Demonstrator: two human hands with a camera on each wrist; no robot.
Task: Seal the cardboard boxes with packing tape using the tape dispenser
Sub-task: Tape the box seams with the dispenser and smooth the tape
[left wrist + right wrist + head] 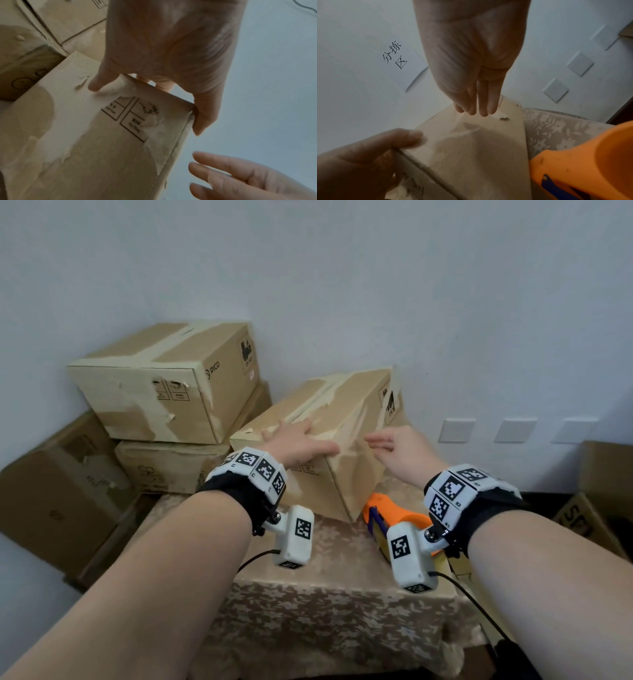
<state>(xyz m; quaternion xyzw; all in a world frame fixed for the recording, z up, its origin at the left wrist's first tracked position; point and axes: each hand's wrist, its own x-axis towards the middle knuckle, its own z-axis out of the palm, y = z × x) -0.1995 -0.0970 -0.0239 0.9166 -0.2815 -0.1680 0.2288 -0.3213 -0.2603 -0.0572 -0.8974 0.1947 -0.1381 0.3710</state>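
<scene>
1. The cardboard box (342,419) stood tilted on the patterned tablecloth (329,604), its near lower corner down on the cloth and its far end raised toward the wall (376,285). Pale tape ran along its top seam and down its near end.
2. The left hand (298,441) lay over the near top corner of the box. In the left wrist view the thumb (99,81) pressed on the printed end face while the fingers (204,116) curled over the top edge, so the hand gripped the box.
3. The right hand (399,448) hovered just beside the box's right face, its fingers straight and close together, holding nothing. In the right wrist view its fingertips (483,108) pointed toward the box; whether they touched it could not be told.
4. The tape dispenser (387,513), orange with a blue part, lay on the tablecloth just right of the box's near corner, beneath the right wrist and in neither hand.
5. Left of the table, a taped box marked PICO (164,378) sat on top of another carton (171,465), with a darker carton (58,491) beside them.
6. A paper sign (397,59) with handwritten characters hung on the wall. Three pale square plates (457,430) were set low on the wall to the right.
</scene>
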